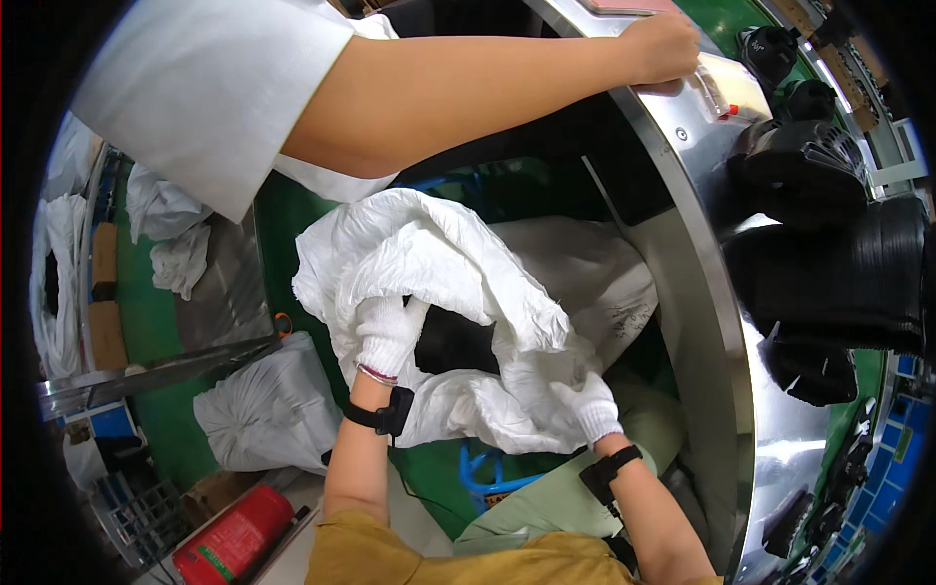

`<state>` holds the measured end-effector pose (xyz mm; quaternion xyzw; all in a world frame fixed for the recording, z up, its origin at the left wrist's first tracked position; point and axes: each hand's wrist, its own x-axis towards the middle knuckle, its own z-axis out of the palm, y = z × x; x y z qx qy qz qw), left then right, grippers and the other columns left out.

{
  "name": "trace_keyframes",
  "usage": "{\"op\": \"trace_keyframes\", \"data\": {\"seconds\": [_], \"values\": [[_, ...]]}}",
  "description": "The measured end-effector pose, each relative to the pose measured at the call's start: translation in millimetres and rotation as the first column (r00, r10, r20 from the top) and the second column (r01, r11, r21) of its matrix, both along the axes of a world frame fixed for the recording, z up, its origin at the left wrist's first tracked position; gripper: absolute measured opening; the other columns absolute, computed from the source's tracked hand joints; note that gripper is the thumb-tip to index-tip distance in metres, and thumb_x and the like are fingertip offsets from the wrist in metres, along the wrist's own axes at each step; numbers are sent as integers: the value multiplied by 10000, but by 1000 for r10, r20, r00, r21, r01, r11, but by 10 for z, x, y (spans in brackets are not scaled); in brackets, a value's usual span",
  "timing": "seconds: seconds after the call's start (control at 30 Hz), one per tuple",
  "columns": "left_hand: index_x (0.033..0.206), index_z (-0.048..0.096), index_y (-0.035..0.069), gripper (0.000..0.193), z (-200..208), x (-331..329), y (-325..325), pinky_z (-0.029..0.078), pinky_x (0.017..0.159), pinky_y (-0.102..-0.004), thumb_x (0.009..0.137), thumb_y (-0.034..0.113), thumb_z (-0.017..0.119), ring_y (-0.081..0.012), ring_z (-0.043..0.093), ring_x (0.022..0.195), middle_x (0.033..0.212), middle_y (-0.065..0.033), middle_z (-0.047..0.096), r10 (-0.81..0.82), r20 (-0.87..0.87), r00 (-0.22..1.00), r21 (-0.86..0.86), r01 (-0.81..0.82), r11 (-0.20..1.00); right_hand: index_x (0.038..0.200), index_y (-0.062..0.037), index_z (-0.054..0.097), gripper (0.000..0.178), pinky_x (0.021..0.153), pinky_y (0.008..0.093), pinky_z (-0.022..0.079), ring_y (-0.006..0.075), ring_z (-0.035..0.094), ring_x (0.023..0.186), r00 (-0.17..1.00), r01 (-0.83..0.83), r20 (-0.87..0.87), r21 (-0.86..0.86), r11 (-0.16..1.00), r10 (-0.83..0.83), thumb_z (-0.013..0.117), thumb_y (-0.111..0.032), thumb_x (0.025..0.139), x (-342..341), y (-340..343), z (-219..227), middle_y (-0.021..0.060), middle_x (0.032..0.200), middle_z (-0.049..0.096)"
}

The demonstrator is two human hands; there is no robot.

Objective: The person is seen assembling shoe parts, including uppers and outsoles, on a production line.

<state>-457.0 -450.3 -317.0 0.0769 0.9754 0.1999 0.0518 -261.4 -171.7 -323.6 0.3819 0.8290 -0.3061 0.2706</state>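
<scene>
A large white woven sack (419,234) lies gathered before me, its mouth spread and dark inside. Black material (456,341) shows within the opening; its kind is unclear. My left hand (390,333), in a white knit glove, reaches into the left side of the mouth, its fingertips hidden by the folded rim. At the right side, my right hand (591,405), also gloved, has its fingers closed on the sack's edge, the thumb pointing left. Each wrist wears a black strap with a small device.
Another person's bare arm (487,93) crosses above the sack, its fist resting on the curved metal table (697,244). Black shoes (809,166) stand along that table. A blue frame (483,476) is under the sack. At left are a tied white bag (268,409) and a red cylinder (234,536).
</scene>
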Motion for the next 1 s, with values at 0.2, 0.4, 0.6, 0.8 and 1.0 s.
{"op": "trace_keyframes", "data": {"seconds": [0.2,0.4,0.6,0.8,1.0], "values": [[1172,679,34,534,715,-263,-65,526,830,-461,924,502,610,-404,670,952,1037,-221,705,-23,-12,1000,-66,22,998,1374,-45,504,719,934,449,507,389,629,1092,907,-265,-391,-239,934,157,746,-395,794,-299,-180,234,230,1231,637],[1237,647,51,574,1179,-200,20,497,853,-483,878,499,670,-390,641,986,1102,-222,669,-101,-239,966,-78,85,993,1527,-124,295,1014,946,495,468,413,541,1138,753,-224,-462,491,842,469,806,-449,714,-775,-178,722,162,1405,492],[1317,590,76,655,1104,-54,-118,421,1002,-531,830,497,713,-419,520,1207,1283,-232,561,-136,-272,953,-305,49,951,1110,-76,675,364,831,428,521,365,676,919,955,-181,-259,-108,978,148,700,-315,836,-866,-20,288,186,985,704],[1363,505,103,747,1146,-18,-545,382,1049,-548,734,383,793,-436,448,1272,1373,-225,477,90,-466,880,-420,-310,853,1030,-10,677,187,754,246,482,110,595,822,669,203,-502,-586,785,-548,551,-91,919,-1014,520,1216,-10,901,652],[1282,588,69,429,252,-160,-688,436,1025,-447,857,119,606,-316,505,1283,1377,-147,539,-148,-408,901,-539,-108,835,1070,-8,652,213,704,213,448,68,550,788,577,178,-473,-723,668,-666,551,-101,906,-685,496,1720,8,916,635]]}}
